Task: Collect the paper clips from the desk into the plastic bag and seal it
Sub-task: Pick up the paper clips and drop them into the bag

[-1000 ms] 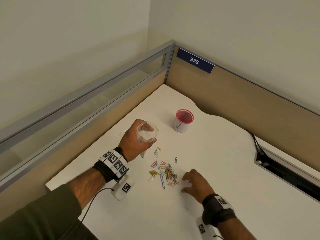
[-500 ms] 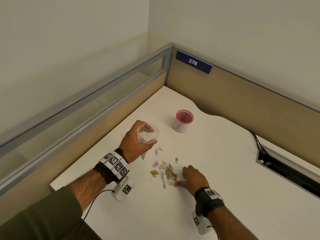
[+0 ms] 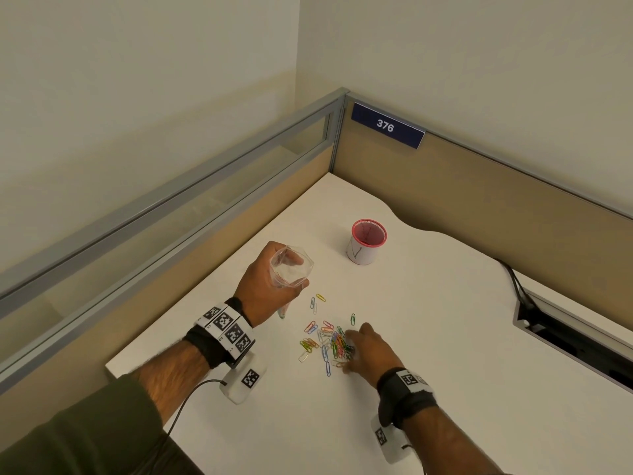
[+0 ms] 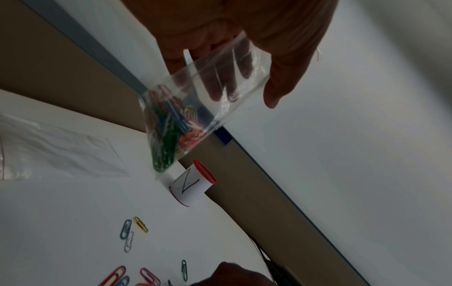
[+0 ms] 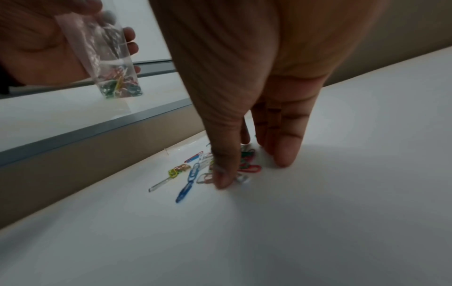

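My left hand [image 3: 274,279] holds a small clear plastic bag [image 3: 291,269] upright above the desk, its mouth spread open. Several coloured paper clips lie in the bag's bottom [image 4: 168,135]. More coloured paper clips [image 3: 325,341] lie scattered in a pile on the white desk [image 3: 445,337], below and to the right of the bag. My right hand [image 3: 347,351] is down on the pile's right side. Its thumb [image 5: 222,180] and straight fingers [image 5: 281,160] touch the desk with clips between them. A few loose clips [image 4: 129,232] lie nearer the bag.
A red-rimmed cup [image 3: 366,245] wrapped in white paper stands behind the clips. Another clear bag [image 4: 56,152] lies flat on the desk to the left. Partition walls [image 3: 479,207] close the back and left. A cable slot [image 3: 565,337] opens at the right.
My right hand has moved left across the desk onto the pile of clips. The left hand with the bag has stayed where it was.
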### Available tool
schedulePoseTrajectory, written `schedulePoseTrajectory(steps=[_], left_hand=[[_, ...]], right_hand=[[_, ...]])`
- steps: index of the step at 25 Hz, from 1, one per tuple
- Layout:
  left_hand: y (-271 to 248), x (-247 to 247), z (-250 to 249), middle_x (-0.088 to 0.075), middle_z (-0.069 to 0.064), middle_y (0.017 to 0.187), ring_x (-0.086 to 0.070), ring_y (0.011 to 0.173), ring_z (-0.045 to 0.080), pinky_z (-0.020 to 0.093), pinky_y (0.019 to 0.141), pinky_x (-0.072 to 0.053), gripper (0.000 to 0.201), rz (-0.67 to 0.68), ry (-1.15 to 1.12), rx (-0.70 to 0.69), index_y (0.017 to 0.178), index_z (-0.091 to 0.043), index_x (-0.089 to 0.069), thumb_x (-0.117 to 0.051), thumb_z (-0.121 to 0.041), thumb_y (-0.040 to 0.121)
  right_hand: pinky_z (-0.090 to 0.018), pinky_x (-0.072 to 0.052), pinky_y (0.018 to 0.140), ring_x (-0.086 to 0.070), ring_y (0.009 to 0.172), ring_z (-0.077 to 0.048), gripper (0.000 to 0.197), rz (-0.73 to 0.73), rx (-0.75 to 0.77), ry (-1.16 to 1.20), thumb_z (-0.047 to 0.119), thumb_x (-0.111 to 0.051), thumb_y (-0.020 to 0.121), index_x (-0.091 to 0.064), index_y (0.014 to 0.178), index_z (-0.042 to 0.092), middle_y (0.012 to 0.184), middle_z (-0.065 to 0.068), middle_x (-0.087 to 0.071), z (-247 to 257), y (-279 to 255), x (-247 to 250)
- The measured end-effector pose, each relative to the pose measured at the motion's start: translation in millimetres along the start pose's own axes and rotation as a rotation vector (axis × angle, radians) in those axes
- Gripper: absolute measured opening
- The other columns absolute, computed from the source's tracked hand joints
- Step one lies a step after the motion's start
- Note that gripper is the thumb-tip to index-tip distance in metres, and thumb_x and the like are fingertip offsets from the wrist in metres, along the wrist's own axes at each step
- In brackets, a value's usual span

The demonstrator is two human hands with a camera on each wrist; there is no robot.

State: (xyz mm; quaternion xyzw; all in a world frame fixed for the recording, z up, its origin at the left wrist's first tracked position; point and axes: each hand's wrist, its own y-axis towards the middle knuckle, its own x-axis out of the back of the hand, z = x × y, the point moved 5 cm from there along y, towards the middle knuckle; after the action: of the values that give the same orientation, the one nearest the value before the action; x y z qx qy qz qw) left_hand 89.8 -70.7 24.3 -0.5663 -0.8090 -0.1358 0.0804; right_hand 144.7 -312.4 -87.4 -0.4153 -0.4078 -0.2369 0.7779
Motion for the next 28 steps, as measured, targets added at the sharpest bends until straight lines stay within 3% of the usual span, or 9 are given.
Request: schedulePoseTrajectory(steps=[2,4,7,10,14,18,23,26,28], left_hand=[[-0.8,-2.6,-0.2,-0.067,-0.004,0.114,-0.062,0.118,0.016,0.048,0.107,-0.048,0.046,0.009,0.001,0.007,0.109,-0.024,-0.055,-0.081,-0.033,0.072],[-0.6,-2.7,0.2,-0.067,-0.003,0.114,-0.062,0.118,0.014,0.046,0.107,-0.048,0.046,0.013,0.002,0.012,0.110,-0.021,-0.055,-0.081,-0.030,0.072],[0.3,0.7,1.3,-0.066,-0.003,0.115,-0.061,0.118,0.015,0.044,0.107,-0.048,0.048,0.003,-0.009,0.002,0.110,-0.019,-0.055,-0.080,-0.031,0.071],[2.8,2.3,2.9,-0.066,-0.004,0.115,-0.061,0.118,0.015,0.042,0.107,-0.048,0.048,0.012,-0.005,-0.001,0.110,-0.021,-0.056,-0.080,-0.034,0.071],[4.6,1.8,5.1,-0.066,-0.002,0.115,-0.061,0.118,0.015,0.041,0.107,-0.048,0.047,0.007,-0.018,0.013,0.111,-0.019,-0.056,-0.081,-0.028,0.073],[6.4,-0.1,8.8,-0.066,-0.003,0.114,-0.061,0.117,0.012,0.037,0.106,-0.048,0.045,0.001,-0.010,0.016,0.111,-0.019,-0.055,-0.083,-0.018,0.076],[8.9,-4.0,11.3,-0.066,-0.006,0.111,-0.061,0.116,0.012,0.033,0.105,-0.047,0.044,-0.002,-0.011,0.031,0.111,-0.019,-0.056,-0.084,-0.016,0.076],[10.8,-6.4,12.5,-0.066,-0.006,0.110,-0.061,0.115,0.011,0.030,0.103,-0.047,0.043,0.003,-0.003,0.028,0.110,-0.019,-0.056,-0.083,-0.015,0.076],[12.4,-9.3,14.1,-0.066,-0.006,0.110,-0.061,0.116,0.009,0.029,0.102,-0.047,0.043,0.012,-0.005,0.034,0.109,-0.019,-0.056,-0.083,-0.015,0.077]], right_hand=[[-0.035,-0.049,0.088,-0.057,0.102,-0.028,0.035,-0.057,-0.030,0.006,0.030,-0.066,0.084,-0.057,0.115,0.014,0.113,-0.009,-0.050,6.8,9.8,3.3],[-0.033,-0.050,0.087,-0.059,0.100,-0.028,0.027,-0.091,-0.055,-0.001,0.027,-0.059,0.090,-0.060,0.111,0.010,0.114,-0.010,-0.054,11.8,17.8,7.3],[-0.036,-0.050,0.088,-0.056,0.104,-0.028,0.034,-0.083,-0.058,0.001,0.033,-0.062,0.085,-0.059,0.111,0.012,0.114,-0.010,-0.054,20.0,24.2,7.5],[-0.039,-0.051,0.088,-0.049,0.111,-0.027,0.052,-0.044,-0.027,-0.075,0.039,-0.069,0.077,-0.052,0.123,0.020,0.117,-0.006,-0.049,31.9,25.5,-0.2],[-0.037,-0.052,0.086,-0.053,0.107,-0.028,0.024,-0.136,0.035,-0.148,0.022,-0.049,0.094,-0.055,0.117,0.015,0.114,-0.010,-0.052,44.0,27.8,-3.5],[-0.034,-0.052,0.083,-0.059,0.098,-0.028,0.020,-0.152,0.009,-0.144,0.023,-0.050,0.095,-0.059,0.106,0.010,0.107,-0.011,-0.055,38.9,30.2,3.3],[-0.030,-0.051,0.085,-0.064,0.096,-0.025,0.016,-0.168,-0.113,0.069,0.012,-0.056,0.089,-0.070,0.097,0.010,0.105,-0.009,-0.069,17.7,29.4,22.9],[-0.036,-0.057,0.082,-0.067,0.079,-0.020,0.009,-0.274,-0.142,0.379,0.006,-0.065,0.083,-0.073,0.083,0.009,0.086,-0.005,-0.073,16.6,12.8,52.1],[-0.034,-0.059,0.074,-0.067,0.069,-0.017,0.007,-0.372,-0.100,0.567,0.003,-0.069,0.080,-0.073,0.080,0.009,0.076,-0.002,-0.071,26.5,-3.9,85.3]])
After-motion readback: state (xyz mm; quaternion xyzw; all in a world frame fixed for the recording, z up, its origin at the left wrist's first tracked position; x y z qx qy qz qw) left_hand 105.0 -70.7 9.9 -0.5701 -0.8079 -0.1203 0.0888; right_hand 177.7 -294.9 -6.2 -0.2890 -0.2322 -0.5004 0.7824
